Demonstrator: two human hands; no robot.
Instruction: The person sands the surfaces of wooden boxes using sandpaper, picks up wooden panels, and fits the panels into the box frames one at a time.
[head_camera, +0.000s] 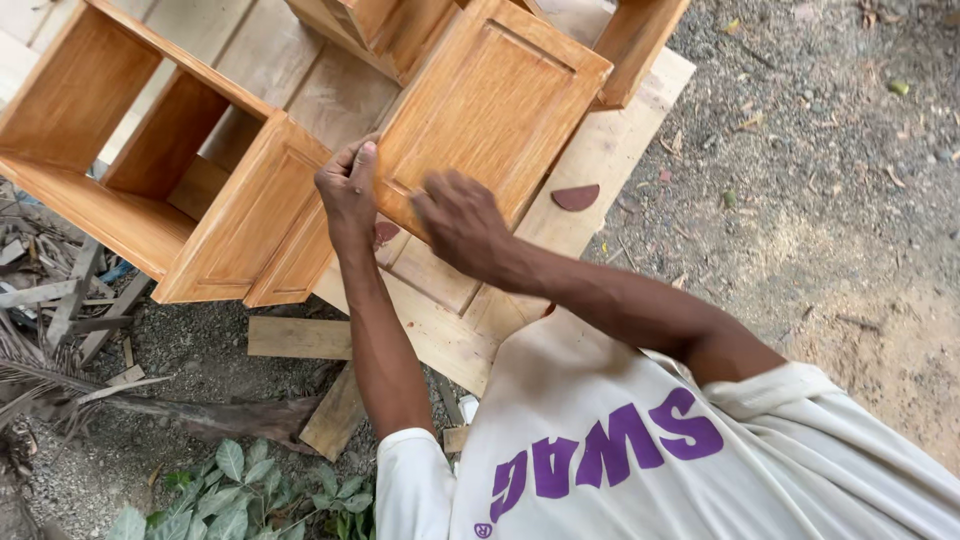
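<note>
Firmly, left hand (347, 190) grips the cabinet door's (490, 100) edge; right hand (462, 222) presses flat atop it.

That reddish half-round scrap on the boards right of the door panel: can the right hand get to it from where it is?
Probably yes. The right hand rests on the door panel, and the reddish scrap lies in the open on the bare boards just beyond the panel's edge. Nothing stands between them.

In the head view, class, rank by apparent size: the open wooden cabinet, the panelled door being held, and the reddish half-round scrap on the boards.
1. Open wooden cabinet, though partly cut off.
2. Panelled door.
3. Reddish half-round scrap, by far the smallest.
</note>
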